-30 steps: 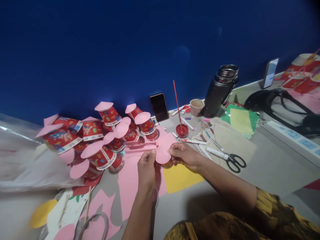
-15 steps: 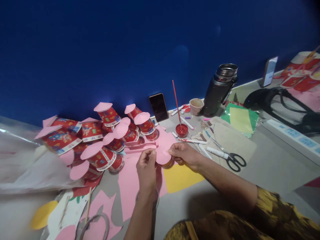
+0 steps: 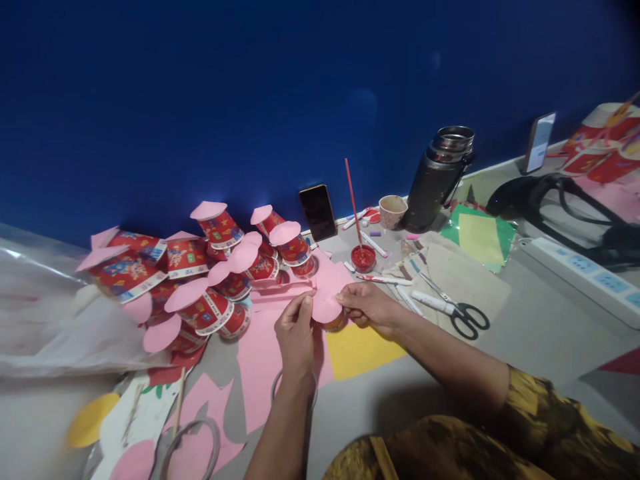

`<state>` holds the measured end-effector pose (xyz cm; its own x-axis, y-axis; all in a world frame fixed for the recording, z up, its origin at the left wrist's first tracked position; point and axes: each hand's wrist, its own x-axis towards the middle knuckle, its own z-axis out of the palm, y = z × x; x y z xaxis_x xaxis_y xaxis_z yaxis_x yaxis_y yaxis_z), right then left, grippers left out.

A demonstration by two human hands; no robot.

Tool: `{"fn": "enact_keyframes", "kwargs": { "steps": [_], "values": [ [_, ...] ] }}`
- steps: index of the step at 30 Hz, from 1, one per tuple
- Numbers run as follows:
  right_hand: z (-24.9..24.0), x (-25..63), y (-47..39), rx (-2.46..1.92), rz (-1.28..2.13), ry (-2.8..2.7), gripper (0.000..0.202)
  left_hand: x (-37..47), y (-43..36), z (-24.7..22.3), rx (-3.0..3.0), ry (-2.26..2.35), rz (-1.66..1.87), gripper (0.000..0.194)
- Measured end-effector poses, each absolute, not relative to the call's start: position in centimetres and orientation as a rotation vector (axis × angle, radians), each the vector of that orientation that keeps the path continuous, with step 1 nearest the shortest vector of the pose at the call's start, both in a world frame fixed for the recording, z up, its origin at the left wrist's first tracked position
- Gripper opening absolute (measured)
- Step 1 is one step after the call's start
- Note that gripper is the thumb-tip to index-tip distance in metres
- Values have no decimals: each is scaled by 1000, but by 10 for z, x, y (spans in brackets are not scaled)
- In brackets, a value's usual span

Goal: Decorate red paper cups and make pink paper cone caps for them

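Observation:
Between my hands is a round pink paper piece (image 3: pixel 326 305), pinched at its left edge by my left hand (image 3: pixel 296 325) and at its right edge by my right hand (image 3: pixel 367 307). Just under it shows part of a round yellowish-brown object (image 3: pixel 335 325). Pink paper (image 3: pixel 254 373) and a yellow sheet (image 3: pixel 367 351) lie on the table beneath. Left of my hands stand and lean several red patterned paper cups (image 3: pixel 217 230) with pink paper discs or cones on them.
Scissors (image 3: pixel 466 319), markers (image 3: pixel 433 303) and a small dish of red paint (image 3: pixel 363 259) with a red stick sit to the right. Behind are a phone (image 3: pixel 319 212), a paper cup (image 3: pixel 393 211) and a black flask (image 3: pixel 437 183). A power strip (image 3: pixel 583 267) lies far right.
The view has shifted slightly. Both hands keep their pinch on the pink paper, with almost no movement.

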<state>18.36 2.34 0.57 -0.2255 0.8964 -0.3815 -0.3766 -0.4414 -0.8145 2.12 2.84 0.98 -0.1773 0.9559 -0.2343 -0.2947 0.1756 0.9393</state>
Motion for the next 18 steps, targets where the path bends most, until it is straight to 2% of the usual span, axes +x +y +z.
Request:
{"fn": "enact_keyframes", "kwargs": {
  "steps": [7,12,15,18],
  "values": [
    [5,184,24,-1107,1786,-761,64,19,31,4,720,1198,1327,38],
    [3,183,23,-1131,1763,-793,61,19,32,4,716,1197,1331,44],
    [5,182,23,-1171,1677,-825,54,17,31,3,763,1220,1329,44],
    [11,181,19,-1213,1474,-851,39,15,30,5,884,1262,1350,38]
  ]
}}
